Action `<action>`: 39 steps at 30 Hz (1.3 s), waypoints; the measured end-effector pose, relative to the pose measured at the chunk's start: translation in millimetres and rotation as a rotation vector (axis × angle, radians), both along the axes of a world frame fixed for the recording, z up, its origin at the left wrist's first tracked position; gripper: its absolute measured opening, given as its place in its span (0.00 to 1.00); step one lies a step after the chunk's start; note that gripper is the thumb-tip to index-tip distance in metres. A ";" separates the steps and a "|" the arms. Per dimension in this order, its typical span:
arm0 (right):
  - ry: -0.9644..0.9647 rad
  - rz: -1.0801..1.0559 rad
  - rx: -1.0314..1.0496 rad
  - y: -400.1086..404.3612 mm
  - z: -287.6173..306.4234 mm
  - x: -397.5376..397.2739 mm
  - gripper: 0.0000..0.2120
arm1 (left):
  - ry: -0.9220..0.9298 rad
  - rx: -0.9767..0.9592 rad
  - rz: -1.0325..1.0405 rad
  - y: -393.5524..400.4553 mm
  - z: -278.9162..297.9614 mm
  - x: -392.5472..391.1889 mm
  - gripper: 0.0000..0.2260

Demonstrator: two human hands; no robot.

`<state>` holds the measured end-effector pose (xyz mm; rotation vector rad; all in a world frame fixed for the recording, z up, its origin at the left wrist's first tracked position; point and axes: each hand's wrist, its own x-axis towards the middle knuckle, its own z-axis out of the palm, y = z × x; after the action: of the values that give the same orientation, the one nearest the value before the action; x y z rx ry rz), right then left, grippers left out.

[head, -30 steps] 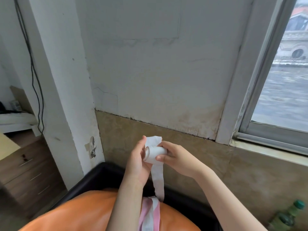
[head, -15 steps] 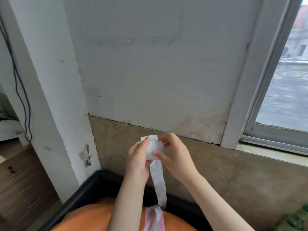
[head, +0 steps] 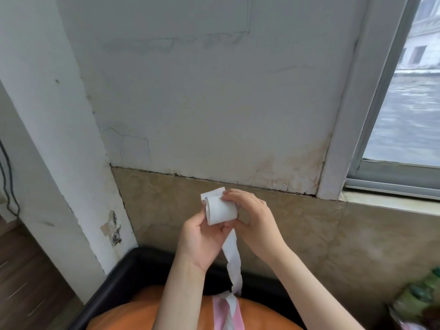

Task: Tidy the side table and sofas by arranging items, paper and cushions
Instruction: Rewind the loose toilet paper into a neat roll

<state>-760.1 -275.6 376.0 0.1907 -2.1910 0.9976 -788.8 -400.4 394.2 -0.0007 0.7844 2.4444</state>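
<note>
I'm cradling the paper roll (head: 220, 210) in my left hand (head: 201, 241) while my right hand (head: 252, 217) is pinching it, so the loose tail (head: 232, 263) winds in neatly.

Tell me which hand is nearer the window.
Right. The right hand grips the paper roll on the side toward the window; the left hand holds the roll's far side.

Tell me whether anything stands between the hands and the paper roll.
Nothing does. The left hand and the right hand both grip the paper roll directly. Its loose strip hangs down between the wrists toward the orange cushion.
</note>
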 end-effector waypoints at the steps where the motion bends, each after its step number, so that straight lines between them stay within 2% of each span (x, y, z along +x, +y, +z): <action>1: 0.002 -0.002 0.000 -1.1 -1.3 1.6 0.26 | 0.001 -0.002 -0.011 0.6 -2.2 0.1 0.17; 3: 0.016 -0.012 0.025 -2.4 -2.9 2.7 0.26 | 0.014 -0.006 -0.010 1.4 -4.7 0.4 0.17; 7: 0.040 -0.032 0.058 -4.5 -3.3 1.4 0.25 | 0.025 0.023 0.004 -1.4 -5.5 -2.0 0.24; 13: 0.035 -0.020 0.016 -8.5 -10.5 -5.8 0.28 | 0.006 0.043 0.007 -2.5 -9.7 -11.6 0.26; 18: 0.044 -0.017 -0.039 -16.7 -16.4 -7.9 0.25 | 0.057 0.158 -0.033 -3.9 -21.2 -15.7 0.38; 21: 0.058 -0.016 -0.035 -19.9 -21.1 -10.8 0.27 | 0.078 0.155 -0.025 -3.7 -27.8 -20.0 0.40; 23: 0.069 -0.023 -0.021 -21.2 -24.1 -12.9 0.26 | 0.083 0.139 -0.023 -2.8 -31.4 -22.8 0.39; 26: 0.074 -0.048 0.025 -19.1 -27.4 -15.7 0.24 | 0.099 0.091 -0.068 -3.9 -32.0 -26.6 0.30; 28: 0.073 -0.066 0.109 -13.9 -28.1 -16.5 0.24 | 0.101 0.011 -0.103 -5.7 -28.6 -29.8 0.25; 30: 0.053 -0.055 0.205 -6.0 -29.6 -16.1 0.24 | 0.095 -0.084 -0.149 -7.7 -25.9 -35.3 0.25; 35: -0.221 0.074 0.185 2.8 -27.7 -7.4 0.16 | 0.178 -0.346 -0.176 -8.4 -22.9 -45.6 0.18; 39: -0.443 0.127 0.083 4.9 -21.3 -2.4 0.13 | 0.208 -0.405 -0.205 -6.8 -25.1 -45.5 0.17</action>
<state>-762.6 -270.7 354.8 0.1592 -2.6532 1.1001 -834.3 -407.2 369.1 0.1733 1.2933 2.0792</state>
